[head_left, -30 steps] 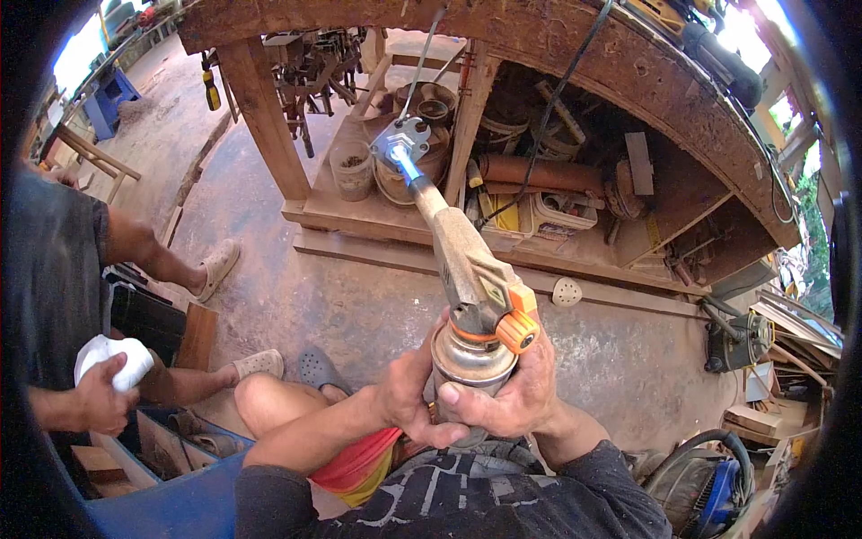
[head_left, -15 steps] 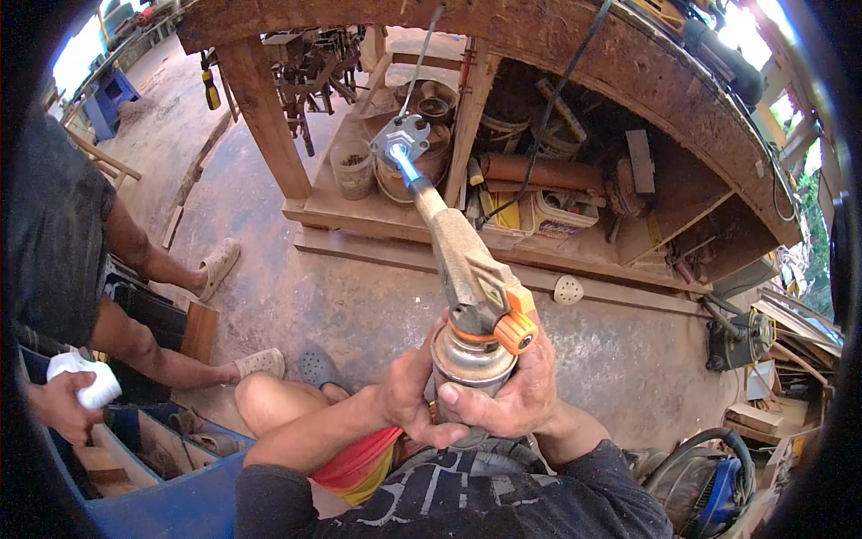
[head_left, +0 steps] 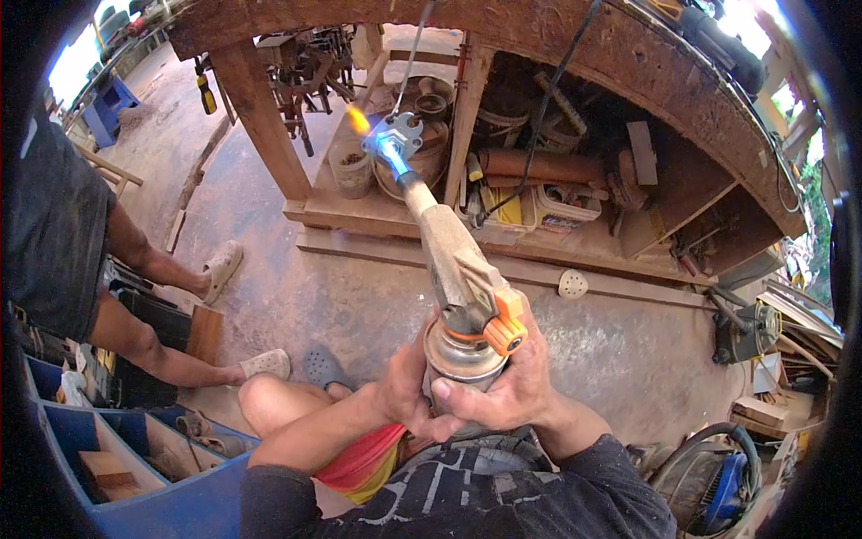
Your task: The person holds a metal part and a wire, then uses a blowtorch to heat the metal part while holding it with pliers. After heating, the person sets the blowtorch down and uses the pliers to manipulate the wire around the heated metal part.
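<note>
My left hand point(head_left: 411, 386) and my right hand point(head_left: 510, 388) are both wrapped around the canister of a blowtorch point(head_left: 458, 269), low in front of my chest. Its orange knob point(head_left: 505, 334) sticks out by the right fingers. From the nozzle a blue flame point(head_left: 392, 158) strikes a small metal plate point(head_left: 401, 135) with holes and notched edges, and a yellow tip of flame shows beyond it. The plate hangs in the air on a thin wire point(head_left: 416, 54) that runs up to the bench edge.
A wooden workbench point(head_left: 359, 20) spans the top, its lower shelf holding buckets, a plastic tub point(head_left: 350, 168) and an orange-brown roll point(head_left: 543, 169). Another person point(head_left: 67, 234) stands at left beside a blue compartmented box point(head_left: 171, 499). A dusty machine point(head_left: 709, 485) sits at lower right.
The flame now flares yellow past the plate. The torch has shifted slightly left in view. At left, the other person's hand with a white object has gone out of sight.
</note>
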`<state>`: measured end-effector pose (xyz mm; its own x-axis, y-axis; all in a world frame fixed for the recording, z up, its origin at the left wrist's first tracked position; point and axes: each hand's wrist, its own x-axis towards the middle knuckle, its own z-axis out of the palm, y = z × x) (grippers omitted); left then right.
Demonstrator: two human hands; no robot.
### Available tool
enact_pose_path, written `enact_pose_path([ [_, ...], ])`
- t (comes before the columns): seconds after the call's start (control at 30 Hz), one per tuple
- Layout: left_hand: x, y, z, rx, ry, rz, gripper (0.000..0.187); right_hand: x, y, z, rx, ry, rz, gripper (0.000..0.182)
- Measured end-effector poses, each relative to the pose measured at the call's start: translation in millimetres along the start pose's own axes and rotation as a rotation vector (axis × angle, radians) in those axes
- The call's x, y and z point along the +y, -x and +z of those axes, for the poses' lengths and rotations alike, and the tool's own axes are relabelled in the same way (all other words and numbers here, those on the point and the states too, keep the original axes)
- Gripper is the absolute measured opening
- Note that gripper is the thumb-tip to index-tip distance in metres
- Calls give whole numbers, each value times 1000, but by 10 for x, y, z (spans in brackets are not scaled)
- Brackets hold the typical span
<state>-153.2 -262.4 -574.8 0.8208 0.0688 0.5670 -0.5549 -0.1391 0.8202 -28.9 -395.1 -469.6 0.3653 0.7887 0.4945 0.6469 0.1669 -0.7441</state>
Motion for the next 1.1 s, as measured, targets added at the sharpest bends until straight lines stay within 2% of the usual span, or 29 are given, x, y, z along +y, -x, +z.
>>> enact_pose_path([
  [0.1, -81, 104, 24, -3, -5, -69, 119, 33, 23, 33, 25, 2, -11, 87],
  [0.13, -146, 186, 65, 44, 134, -199, 118, 57, 44, 57, 30, -8, 26, 81],
  [0.2, -140, 192, 81, 90, 272, -331, 116, 104, 84, 115, 37, -21, 65, 76],
  [0.3, -103, 67, 39, 41, 211, -246, 113, 151, 110, 188, 113, -99, 34, 82],
  [0.37, -107, -69, 20, 77, 5, 58, 112, 163, 106, 210, 120, -73, 7, 88],
  [0.5, -105, -59, 13, 94, -21, 14, 110, 258, 133, 262, 138, -12, -6, 89],
  [0.6, -115, -33, 28, 98, 32, -84, 102, 333, 167, 334, 127, -180, 32, 87],
  [0.7, -74, -80, -4, 94, 63, -139, 93, 392, 139, 348, 161, -62, -36, 86],
  [0.87, -156, -6, -53, 83, -7, -196, 84, 526, 106, 421, 208, -89, -144, 86],
  [1.1, -144, 9, -88, 101, -123, -237, 75, 635, 98, 477, 230, -108, -150, 89],
])
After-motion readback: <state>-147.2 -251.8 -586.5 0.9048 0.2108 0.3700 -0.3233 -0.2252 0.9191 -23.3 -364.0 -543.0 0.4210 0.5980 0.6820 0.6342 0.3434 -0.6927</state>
